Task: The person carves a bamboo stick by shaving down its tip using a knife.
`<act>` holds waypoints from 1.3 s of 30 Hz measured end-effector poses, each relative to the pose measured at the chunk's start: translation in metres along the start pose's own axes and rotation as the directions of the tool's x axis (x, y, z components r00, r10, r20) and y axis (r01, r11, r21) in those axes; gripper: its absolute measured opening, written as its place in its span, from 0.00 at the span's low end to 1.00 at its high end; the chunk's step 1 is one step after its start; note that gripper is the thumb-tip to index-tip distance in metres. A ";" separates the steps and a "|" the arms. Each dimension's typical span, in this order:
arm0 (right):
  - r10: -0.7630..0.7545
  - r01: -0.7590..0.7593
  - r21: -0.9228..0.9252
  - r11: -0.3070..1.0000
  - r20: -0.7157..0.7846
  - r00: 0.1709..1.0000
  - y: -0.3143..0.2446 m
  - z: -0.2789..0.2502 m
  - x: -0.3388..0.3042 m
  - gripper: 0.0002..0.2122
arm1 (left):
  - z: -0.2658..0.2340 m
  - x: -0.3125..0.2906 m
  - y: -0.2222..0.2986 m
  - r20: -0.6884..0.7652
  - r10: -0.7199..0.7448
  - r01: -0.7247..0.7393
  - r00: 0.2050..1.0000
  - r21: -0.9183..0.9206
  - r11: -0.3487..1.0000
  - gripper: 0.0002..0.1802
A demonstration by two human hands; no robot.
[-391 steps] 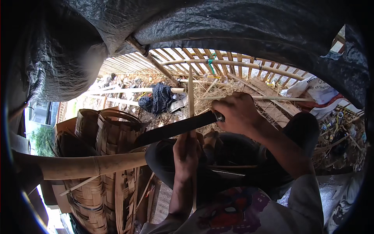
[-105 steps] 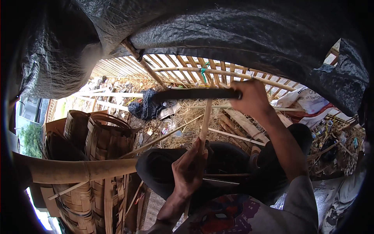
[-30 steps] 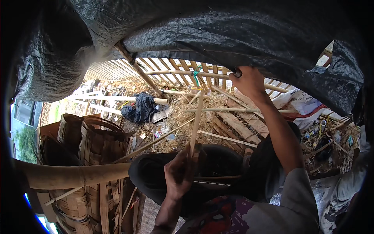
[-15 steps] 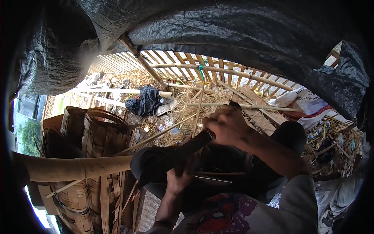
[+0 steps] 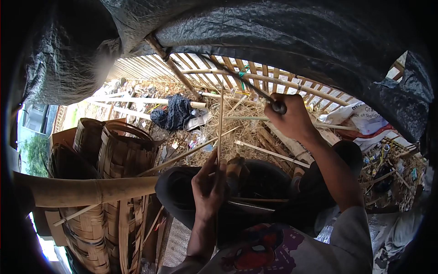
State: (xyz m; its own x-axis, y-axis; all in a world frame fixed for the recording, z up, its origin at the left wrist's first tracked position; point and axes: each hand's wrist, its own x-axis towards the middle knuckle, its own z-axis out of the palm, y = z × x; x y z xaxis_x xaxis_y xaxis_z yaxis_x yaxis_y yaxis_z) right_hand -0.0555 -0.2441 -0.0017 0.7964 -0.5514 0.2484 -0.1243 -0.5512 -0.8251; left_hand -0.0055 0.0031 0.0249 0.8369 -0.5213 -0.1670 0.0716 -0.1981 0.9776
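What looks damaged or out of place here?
The black plastic sheet has a ragged gap at upper right, letting light through, so it looks torn. Beyond the knees, a crumpled dark cloth sits oddly among scattered litter.

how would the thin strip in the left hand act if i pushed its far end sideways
The thin strip would probably bend a little, being long and slender beyond the left hand. It is likely springy rather than floppy, since its free end sticks out straight. It looks light too, being so narrow.

glare left | sheen on tarp | dim foreground | bowed edges, black rim
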 end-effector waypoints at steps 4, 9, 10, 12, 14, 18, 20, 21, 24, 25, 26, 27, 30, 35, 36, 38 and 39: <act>-0.344 0.405 -0.220 0.887 0.268 0.900 -0.021 0.027 -0.031 0.10 | -0.009 -0.001 -0.017 0.020 0.083 -0.084 0.996 0.031 0.996 0.12; -0.332 0.460 -0.345 0.818 0.370 0.868 -0.031 0.042 -0.039 0.15 | 0.002 -0.001 -0.022 0.064 0.199 -0.203 0.978 0.065 0.977 0.04; -0.329 0.456 -0.346 0.820 0.367 0.870 -0.032 0.041 -0.038 0.15 | 0.002 -0.001 -0.022 0.091 0.201 -0.209 0.975 0.084 0.974 0.04; -0.218 0.393 -0.356 0.848 0.443 0.870 -0.035 0.039 -0.032 0.14 | -0.001 0.001 -0.031 0.079 0.231 -0.243 0.970 0.229 0.943 0.04; -0.203 0.357 -0.368 0.858 0.396 0.895 -0.029 0.040 -0.024 0.12 | -0.006 0.009 -0.032 0.084 0.337 -0.342 0.938 0.396 0.852 0.07; 0.026 0.103 -0.495 0.862 0.248 0.968 -0.001 0.030 0.010 0.11 | 0.000 0.005 -0.013 0.009 0.158 -0.145 0.987 0.447 0.883 0.23; 0.146 -0.124 -0.522 0.844 0.001 0.989 0.026 0.007 0.037 0.11 | -0.001 0.000 -0.017 0.046 0.104 -0.114 0.994 0.392 0.913 0.24; 0.154 -0.157 -0.524 0.837 -0.049 0.987 0.031 -0.003 0.045 0.11 | -0.001 -0.002 -0.015 0.069 0.085 -0.104 0.994 0.355 0.929 0.24; 0.143 -0.191 -0.434 0.880 -0.141 0.980 0.026 -0.005 0.035 0.10 | -0.005 0.003 -0.018 0.092 0.052 -0.075 0.994 0.261 0.963 0.25; 0.108 -0.132 -0.313 0.940 -0.094 0.990 0.014 0.000 0.025 0.10 | -0.005 0.005 -0.019 0.084 0.038 -0.055 0.996 0.204 0.977 0.25; 0.068 -0.076 -0.183 0.980 -0.050 0.996 0.003 0.005 0.017 0.10 | -0.003 0.005 -0.018 0.070 0.040 -0.053 0.997 0.202 0.978 0.25; -0.027 0.038 -0.238 0.971 0.051 0.998 -0.008 0.012 0.007 0.09 | -0.002 0.006 -0.019 0.062 0.082 -0.093 0.995 0.186 0.978 0.25; -0.232 0.346 -0.292 0.892 0.364 0.902 -0.026 0.028 -0.021 0.10 | -0.005 0.002 -0.019 0.057 0.047 -0.056 0.997 0.173 0.983 0.15; -0.393 0.478 -0.279 0.833 0.310 0.866 -0.027 0.049 -0.037 0.06 | 0.001 -0.002 -0.029 -0.022 0.067 -0.066 0.998 0.011 0.998 0.09; -0.394 0.478 -0.276 0.834 0.310 0.865 -0.025 0.049 -0.035 0.06 | -0.001 -0.001 -0.030 -0.010 0.107 -0.105 0.994 0.136 0.985 0.10; -0.329 0.436 -0.324 0.840 0.336 0.883 -0.021 0.050 -0.031 0.05 | -0.003 0.002 -0.028 0.007 0.145 -0.141 0.989 0.262 0.955 0.12; -0.326 0.432 -0.323 0.842 0.335 0.884 -0.019 0.050 -0.029 0.05 | -0.003 0.004 -0.027 0.032 0.174 -0.174 0.984 0.335 0.926 0.13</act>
State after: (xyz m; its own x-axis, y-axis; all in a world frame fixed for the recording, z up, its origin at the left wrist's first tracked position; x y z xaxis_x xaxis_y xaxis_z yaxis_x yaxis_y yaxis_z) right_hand -0.0461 -0.1864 -0.0187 0.9427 -0.0986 0.3186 0.0485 -0.9046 -0.4234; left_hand -0.0024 0.0086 -0.0017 0.8191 -0.5737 0.0012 -0.2610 -0.3707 0.8913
